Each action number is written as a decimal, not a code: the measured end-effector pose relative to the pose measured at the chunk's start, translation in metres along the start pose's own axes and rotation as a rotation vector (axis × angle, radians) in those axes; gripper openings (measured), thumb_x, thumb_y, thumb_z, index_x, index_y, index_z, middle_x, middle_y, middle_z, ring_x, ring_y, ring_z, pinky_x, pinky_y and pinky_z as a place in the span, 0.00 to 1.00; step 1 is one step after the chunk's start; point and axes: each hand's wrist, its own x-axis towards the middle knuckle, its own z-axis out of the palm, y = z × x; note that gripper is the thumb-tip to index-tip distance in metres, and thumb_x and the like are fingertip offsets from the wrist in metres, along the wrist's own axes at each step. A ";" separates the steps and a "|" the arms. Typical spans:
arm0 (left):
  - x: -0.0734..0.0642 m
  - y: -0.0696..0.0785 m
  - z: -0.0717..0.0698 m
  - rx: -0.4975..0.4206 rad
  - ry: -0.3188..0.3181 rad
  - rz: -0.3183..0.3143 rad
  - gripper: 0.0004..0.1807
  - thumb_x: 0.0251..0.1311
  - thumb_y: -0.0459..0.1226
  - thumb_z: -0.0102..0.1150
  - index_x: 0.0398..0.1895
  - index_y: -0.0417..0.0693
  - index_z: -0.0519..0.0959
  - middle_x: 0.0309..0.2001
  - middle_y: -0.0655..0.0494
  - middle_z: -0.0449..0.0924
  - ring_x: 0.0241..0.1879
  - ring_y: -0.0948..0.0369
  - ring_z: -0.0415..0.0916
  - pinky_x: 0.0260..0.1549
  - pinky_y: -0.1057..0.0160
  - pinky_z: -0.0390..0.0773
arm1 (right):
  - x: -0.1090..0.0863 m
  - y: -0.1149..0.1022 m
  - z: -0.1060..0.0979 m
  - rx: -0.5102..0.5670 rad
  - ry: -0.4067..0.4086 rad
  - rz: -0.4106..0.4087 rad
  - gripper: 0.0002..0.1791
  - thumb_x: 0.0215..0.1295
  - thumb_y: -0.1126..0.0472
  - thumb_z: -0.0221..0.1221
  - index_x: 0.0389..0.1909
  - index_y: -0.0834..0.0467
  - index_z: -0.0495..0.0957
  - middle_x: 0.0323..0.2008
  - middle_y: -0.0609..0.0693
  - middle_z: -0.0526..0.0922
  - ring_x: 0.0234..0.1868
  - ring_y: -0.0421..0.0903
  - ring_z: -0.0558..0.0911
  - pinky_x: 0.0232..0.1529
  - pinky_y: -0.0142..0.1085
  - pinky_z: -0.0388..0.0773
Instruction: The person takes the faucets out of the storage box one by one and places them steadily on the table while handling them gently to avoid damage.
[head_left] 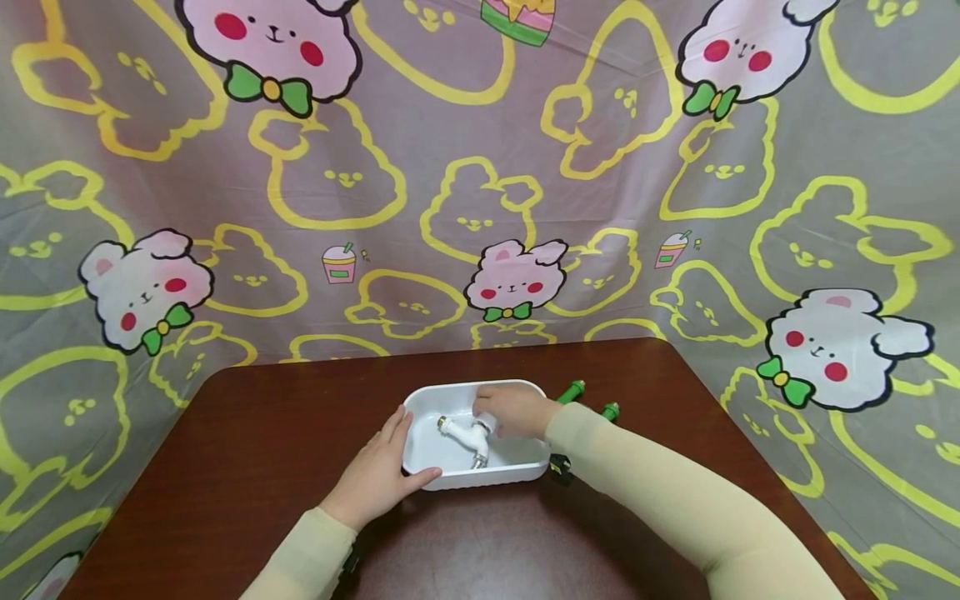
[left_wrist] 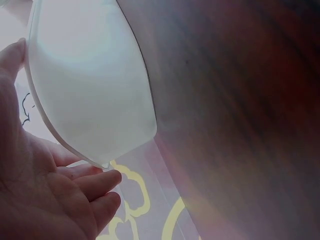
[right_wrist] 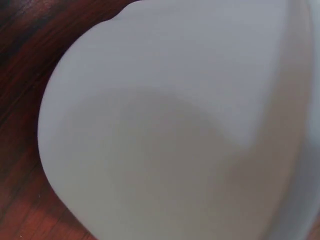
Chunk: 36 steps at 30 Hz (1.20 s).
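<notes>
A white tap [head_left: 468,435] with a brass threaded end and a metal spout lies inside a white oval basin [head_left: 487,477]. Reaching over the basin's right end, my right hand [head_left: 517,408] pinches the white end of the tap, its fingertips partly hiding that end. My left hand [head_left: 378,471] rests against the basin's left end, thumb along the near rim and the other fingers spread along the left rim. Up close in the left wrist view, the left hand [left_wrist: 45,175] lies along the basin's rim. The right wrist view holds only the basin's outer wall [right_wrist: 150,125]; the hand is out of sight there.
Two green pipes [head_left: 572,392] with brass ends lie behind and right of the basin, partly covered by the right sleeve [head_left: 660,492]. The brown table [head_left: 247,467] meets a patterned cloth [head_left: 480,200] at its back and sides.
</notes>
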 end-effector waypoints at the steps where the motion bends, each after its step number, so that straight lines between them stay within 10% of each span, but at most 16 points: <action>1: 0.000 0.000 0.000 0.000 0.001 0.001 0.55 0.57 0.60 0.71 0.76 0.31 0.62 0.78 0.33 0.57 0.69 0.35 0.69 0.64 0.40 0.74 | 0.000 0.000 0.001 0.002 -0.007 0.006 0.20 0.59 0.57 0.75 0.52 0.50 0.82 0.54 0.47 0.81 0.52 0.43 0.83 0.59 0.36 0.79; 21: -0.001 0.002 -0.001 -0.001 -0.002 -0.003 0.55 0.58 0.59 0.71 0.76 0.31 0.62 0.78 0.33 0.57 0.69 0.34 0.70 0.64 0.39 0.74 | -0.003 0.003 0.005 0.099 -0.067 0.031 0.15 0.65 0.58 0.71 0.45 0.47 0.75 0.41 0.43 0.80 0.38 0.40 0.78 0.47 0.34 0.78; 36: -0.001 0.000 0.000 0.003 -0.008 -0.007 0.55 0.58 0.60 0.71 0.76 0.31 0.62 0.78 0.33 0.57 0.69 0.35 0.69 0.64 0.40 0.74 | -0.010 0.005 0.002 0.230 -0.018 -0.027 0.18 0.68 0.59 0.68 0.56 0.50 0.77 0.53 0.45 0.80 0.51 0.40 0.81 0.61 0.36 0.79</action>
